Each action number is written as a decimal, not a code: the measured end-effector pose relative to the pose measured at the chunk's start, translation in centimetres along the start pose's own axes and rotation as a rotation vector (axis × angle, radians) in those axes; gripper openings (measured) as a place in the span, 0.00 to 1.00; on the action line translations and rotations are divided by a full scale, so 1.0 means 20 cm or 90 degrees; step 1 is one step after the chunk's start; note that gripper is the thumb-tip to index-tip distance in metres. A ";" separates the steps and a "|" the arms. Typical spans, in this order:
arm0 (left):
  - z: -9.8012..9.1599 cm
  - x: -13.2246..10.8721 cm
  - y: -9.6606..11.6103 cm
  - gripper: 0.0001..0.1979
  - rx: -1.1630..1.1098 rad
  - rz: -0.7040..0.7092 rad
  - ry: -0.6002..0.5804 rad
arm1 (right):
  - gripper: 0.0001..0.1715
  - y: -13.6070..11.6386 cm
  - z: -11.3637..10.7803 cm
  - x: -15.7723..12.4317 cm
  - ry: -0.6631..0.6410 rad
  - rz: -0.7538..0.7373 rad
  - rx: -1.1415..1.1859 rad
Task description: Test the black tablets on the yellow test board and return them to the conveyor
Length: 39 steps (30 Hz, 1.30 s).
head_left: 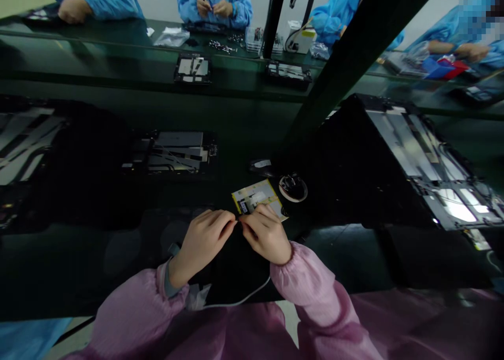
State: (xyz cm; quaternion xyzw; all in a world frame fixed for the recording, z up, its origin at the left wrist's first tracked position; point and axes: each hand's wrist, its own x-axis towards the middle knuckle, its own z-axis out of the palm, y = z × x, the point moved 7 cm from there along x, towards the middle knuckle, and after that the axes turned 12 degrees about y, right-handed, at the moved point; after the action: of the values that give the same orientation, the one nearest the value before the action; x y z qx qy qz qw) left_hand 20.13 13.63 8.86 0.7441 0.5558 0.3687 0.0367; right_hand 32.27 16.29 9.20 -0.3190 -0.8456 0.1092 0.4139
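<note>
In the head view, the left hand and right hand meet at the lower centre of the frame — fingertips pinched close together, though I cannot tell whether either grip has anything in it. The yellow-edged pack lies on the dark surface at the centre, partly hidden behind the right hand. Just right of it sits a round dish; an open device lies left of centre.

Anything between the fingers is too small to tell — the right hand hides part of the card.
</note>
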 end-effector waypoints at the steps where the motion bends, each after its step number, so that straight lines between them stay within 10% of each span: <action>1: 0.00 0.00 0.00 0.03 0.001 -0.002 0.001 | 0.08 0.00 0.00 0.00 -0.003 -0.001 -0.004; 31: 0.04 -0.01 -0.03 0.03 -0.087 -0.090 -0.064 | 0.08 0.03 0.03 0.02 -0.060 0.081 0.106; 39: 0.04 -0.02 -0.01 0.04 -0.104 -0.068 -0.054 | 0.13 0.34 -0.07 0.02 0.032 0.202 -0.006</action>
State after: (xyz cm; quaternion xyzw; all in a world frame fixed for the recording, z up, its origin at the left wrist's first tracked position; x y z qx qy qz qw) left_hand 20.49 13.69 7.96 0.7232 0.5605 0.3783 0.1405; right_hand 36.12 21.69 7.26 -0.4528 -0.7746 0.1616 0.4109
